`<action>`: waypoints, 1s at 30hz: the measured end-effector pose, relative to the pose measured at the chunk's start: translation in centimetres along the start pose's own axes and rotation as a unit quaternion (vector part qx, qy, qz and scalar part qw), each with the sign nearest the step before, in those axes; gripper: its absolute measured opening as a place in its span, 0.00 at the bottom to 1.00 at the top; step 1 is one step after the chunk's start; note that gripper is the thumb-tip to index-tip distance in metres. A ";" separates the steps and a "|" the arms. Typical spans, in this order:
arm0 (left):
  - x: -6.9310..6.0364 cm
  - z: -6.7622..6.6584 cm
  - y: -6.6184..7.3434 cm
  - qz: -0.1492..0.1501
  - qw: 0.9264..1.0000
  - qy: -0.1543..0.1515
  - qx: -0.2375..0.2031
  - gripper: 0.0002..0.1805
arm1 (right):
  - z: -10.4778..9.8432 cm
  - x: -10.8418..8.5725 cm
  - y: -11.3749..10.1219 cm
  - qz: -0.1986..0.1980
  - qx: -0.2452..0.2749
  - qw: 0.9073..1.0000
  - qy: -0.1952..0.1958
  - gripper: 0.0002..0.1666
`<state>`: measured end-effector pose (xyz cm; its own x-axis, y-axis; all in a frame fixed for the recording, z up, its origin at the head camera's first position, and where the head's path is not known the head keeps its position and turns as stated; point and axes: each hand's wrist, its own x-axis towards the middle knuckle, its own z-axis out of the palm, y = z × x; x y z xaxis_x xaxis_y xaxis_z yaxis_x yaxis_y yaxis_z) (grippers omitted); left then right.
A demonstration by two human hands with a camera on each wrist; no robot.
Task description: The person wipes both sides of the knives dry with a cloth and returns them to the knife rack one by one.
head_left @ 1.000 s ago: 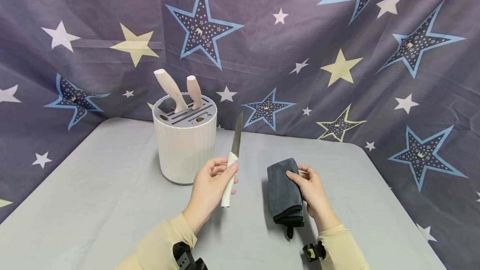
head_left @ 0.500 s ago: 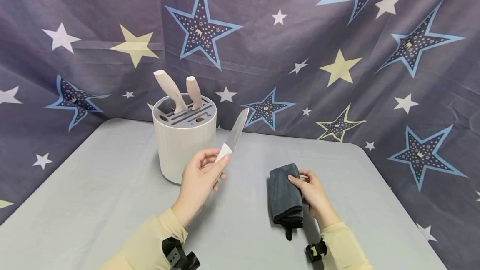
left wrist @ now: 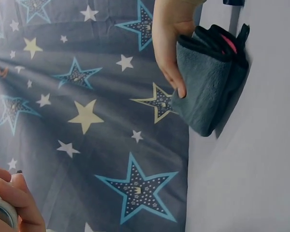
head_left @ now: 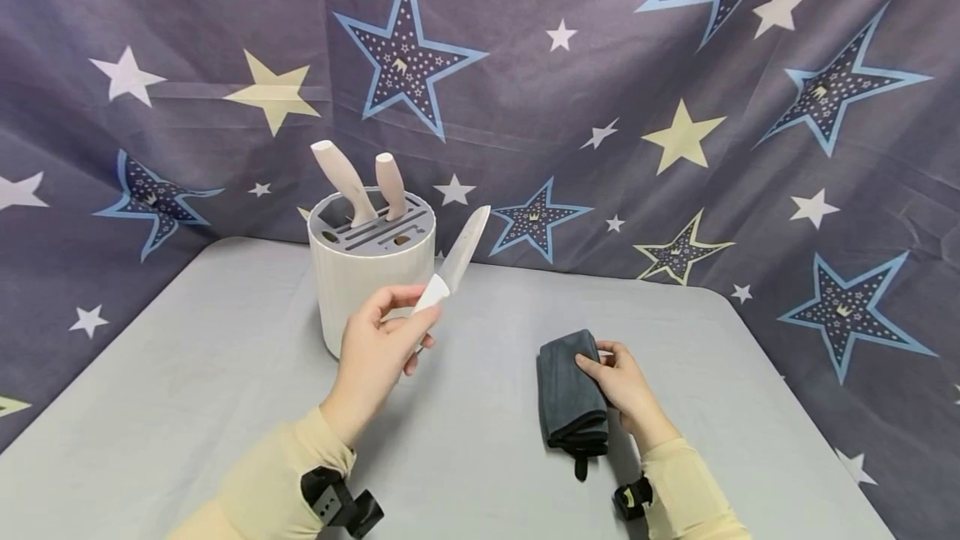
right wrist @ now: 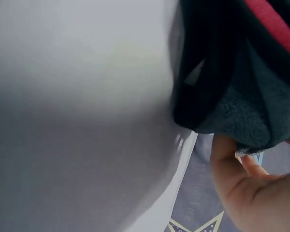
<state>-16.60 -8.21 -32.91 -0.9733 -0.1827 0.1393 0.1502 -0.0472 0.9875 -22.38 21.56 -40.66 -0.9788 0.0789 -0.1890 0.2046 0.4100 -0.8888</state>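
In the head view my left hand (head_left: 378, 352) grips a knife (head_left: 459, 252) by its white handle, the blade slanting up and to the right. The blade's tip reaches beyond the right side of the knife block (head_left: 367, 298). My right hand (head_left: 626, 390) pinches the right edge of a folded dark grey cloth (head_left: 566, 386), thumb on top. The left wrist view shows the same cloth (left wrist: 203, 87) with a pink strip in its folds, and only the fingers (left wrist: 21, 198) of my left hand at the corner. Close up, the right wrist view has the cloth (right wrist: 261, 96) over my right hand (right wrist: 256, 193).
Two pale pink knife handles (head_left: 345, 182) stick up from the slotted top of the white ribbed block. A light grey table (head_left: 480, 457) lies under everything. Behind it hangs a dark curtain (head_left: 540, 90) with stars.
My left hand has moved left with the knife, and the blade has turned from nearly upright to a slant, its flat side showing. The right hand and cloth have shifted slightly.
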 end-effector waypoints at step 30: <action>-0.2 -3.3 1.8 0.054 0.997 0.047 0.012 0.17 | -1.1 0.4 1.1 0.012 -0.044 0.999 -0.028 0.33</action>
<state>-15.53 -11.45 -31.39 -0.9308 -0.2770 0.2386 0.2478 0.0020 0.9688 -22.58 22.99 -41.23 -0.9711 0.0395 -0.2353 0.2242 0.4877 -0.8437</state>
